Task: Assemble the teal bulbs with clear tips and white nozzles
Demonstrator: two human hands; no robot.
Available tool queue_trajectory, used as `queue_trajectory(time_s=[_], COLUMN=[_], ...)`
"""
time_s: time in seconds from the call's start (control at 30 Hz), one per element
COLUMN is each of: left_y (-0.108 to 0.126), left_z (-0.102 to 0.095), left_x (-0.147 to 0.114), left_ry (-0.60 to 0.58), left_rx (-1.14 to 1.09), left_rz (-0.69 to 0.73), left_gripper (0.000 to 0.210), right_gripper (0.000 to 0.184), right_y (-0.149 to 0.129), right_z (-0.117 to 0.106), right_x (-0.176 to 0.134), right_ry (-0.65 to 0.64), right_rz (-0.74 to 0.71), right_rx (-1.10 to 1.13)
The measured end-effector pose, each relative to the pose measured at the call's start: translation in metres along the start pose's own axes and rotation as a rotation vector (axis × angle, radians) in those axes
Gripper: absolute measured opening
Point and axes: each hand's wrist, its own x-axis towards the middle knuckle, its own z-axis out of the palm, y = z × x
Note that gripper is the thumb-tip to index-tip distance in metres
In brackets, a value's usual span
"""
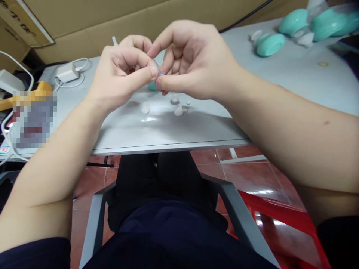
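Above the table, my left hand (pixel 123 74) and my right hand (pixel 196 59) meet, both closed. Their thumbs and forefingers pinch a small clear plastic piece (pixel 158 69); the fingers hide most of it, so its kind cannot be told. A pale thin tip (pixel 114 41) sticks up behind my left hand. Just below the fingertips shows a bit of a teal object (pixel 153 85). Small whitish translucent parts lie on the table under the hands: a round one (pixel 145 109), a cone-like one (pixel 178 110) and a cup-like one (pixel 175 98), with tiny bits beside them.
Several teal rounded pieces with clear fittings (pixel 270 45) stand at the back right of the grey table (pixel 168 142). A white charger (pixel 67 72) with its cable lies left, near a yellow object (pixel 42 91). Cardboard (pixel 112 22) lines the back. A red stool (pixel 280 213) stands below right.
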Motion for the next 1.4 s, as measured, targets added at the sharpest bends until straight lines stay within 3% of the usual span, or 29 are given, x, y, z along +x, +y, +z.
queue_trajectory(time_s=[0.13,0.3,0.43,0.53,0.63,0.73,0.8,0.9,0.97,1.03,1.07,1.1,1.17,1.23,1.3,1.4], left_y=[-0.008,-0.022,-0.009,0.005,0.006,-0.007,-0.013,-0.004,0.007,0.008,0.003,-0.006,-0.029,-0.049,-0.055,-0.033], left_z=[-0.005,0.000,0.001,0.000,0.000,0.006,0.010,0.007,0.001,-0.006,-0.008,-0.009,-0.007,-0.001,0.005,0.010], left_x=[-0.003,0.000,0.000,0.002,0.004,0.007,0.009,0.014,0.016,0.017,0.015,0.013,0.007,0.000,-0.004,-0.001], left_ry=[-0.081,-0.009,-0.046,-0.032,-0.017,0.031,0.084,0.104,0.062,-0.008,0.077,0.139,0.079,0.091,0.046,-0.059], left_rx=[-0.116,-0.065,-0.005,0.028,0.088,0.146,0.185,0.256,0.313,0.358,0.307,0.256,0.243,0.299,0.351,0.398], left_rz=[-0.137,-0.184,-0.213,-0.184,-0.135,-0.047,0.092,0.329,0.343,0.209,0.204,0.186,-0.019,-0.187,-0.296,-0.374], left_gripper=[0.062,0.074,0.077,0.065,0.056,0.070,0.081,0.082,0.072,0.061,0.062,0.069,0.085,0.090,0.076,0.040], right_gripper=[0.047,0.038,0.041,0.042,0.039,0.037,0.031,0.026,0.024,0.023,0.025,0.027,0.040,0.051,0.052,0.051], right_y=[-0.004,-0.015,-0.015,-0.012,-0.006,0.000,0.004,0.007,0.008,0.008,0.009,0.010,0.012,0.013,0.011,0.006], right_z=[-0.005,-0.003,0.001,0.002,0.000,-0.002,-0.003,-0.007,-0.012,-0.019,-0.023,-0.026,-0.032,-0.035,-0.035,-0.028], right_x=[-0.002,-0.005,-0.005,-0.004,-0.003,-0.004,-0.005,-0.002,0.002,0.007,0.010,0.013,0.017,0.018,0.016,0.011], right_ry=[-0.062,-0.036,-0.019,-0.010,0.004,0.003,0.005,0.001,0.008,0.061,0.103,0.142,0.206,0.180,0.107,0.046], right_rz=[0.061,0.119,0.109,0.093,0.051,0.044,0.002,-0.130,-0.216,-0.238,-0.235,-0.209,-0.179,-0.070,0.061,0.139], right_rx=[0.035,0.057,0.052,0.024,-0.021,-0.126,-0.200,-0.248,-0.269,-0.313,-0.332,-0.344,-0.297,-0.172,-0.078,-0.026])
